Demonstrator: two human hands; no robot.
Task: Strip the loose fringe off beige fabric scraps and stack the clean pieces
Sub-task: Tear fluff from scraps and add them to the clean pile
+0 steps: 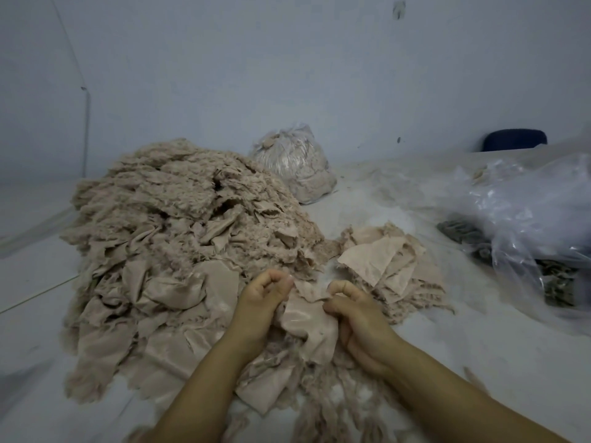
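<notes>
Starting far left: big heap (179,238) of beige scraps on the pale floor (479,362), domed, top half fuzzy and matted with fringe, lower slope showing flat satin-like pieces with a slight sheen and jagged edges. Behind its right shoulder, against the wall (287,75), a clear bag (295,161), rounded, stuffed with beige fluff. Front centre, left hand (262,298) has fingers curled, thumb and fingertips pinching the upper left edge of the scrap (307,324). Scrap is beige, smooth and shiny on the face, crumpled, held just above the floor between both hands, near the heap's front right foot. Loose fringe (323,407) lies under it, ropey twisted strands trailing toward the bottom edge. Right hand (355,318) also curled, gripping the scrap's upper right edge, index finger hooked over the cloth. Just beyond the right hand, a low stack (387,263) of flat beige pieces, top one angular with a fine woven texture, some frayed threads sticking out at its right side. Far right: crinkled clear plastic sheet (527,212) bunched over dark grey-green fabric (463,231), detail unclear. Dark blue rounded object (515,140) behind it at the wall, can't tell what.
</notes>
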